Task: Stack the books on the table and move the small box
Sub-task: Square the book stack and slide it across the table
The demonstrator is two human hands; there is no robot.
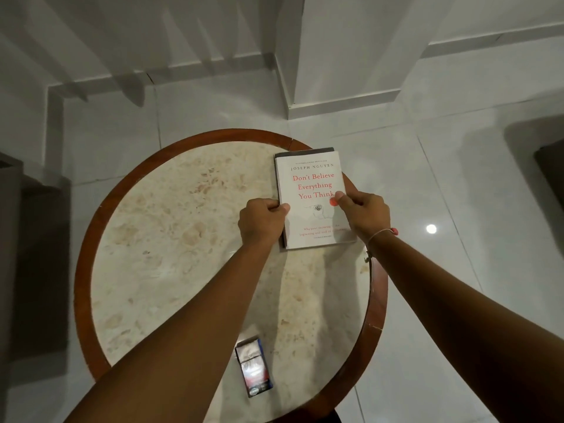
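Observation:
A white book (pixel 311 181) with red title lettering lies on top of a darker book (pixel 305 151), whose edge shows at the far and left sides. The pair sits at the far right of the round table (pixel 171 239). My left hand (pixel 262 221) grips the white book's left edge, thumb on the cover. My right hand (pixel 364 213) grips its right edge, thumb on the cover too. A small box (pixel 254 370) with a shiny front and blue side lies near the table's front edge, between my forearms.
The table has a pale marble top and a brown wooden rim (pixel 377 300). Glossy white floor tiles (pixel 457 184) surround it. A dark piece of furniture (pixel 30 254) stands at the left, another dark shape (pixel 549 166) at the right edge.

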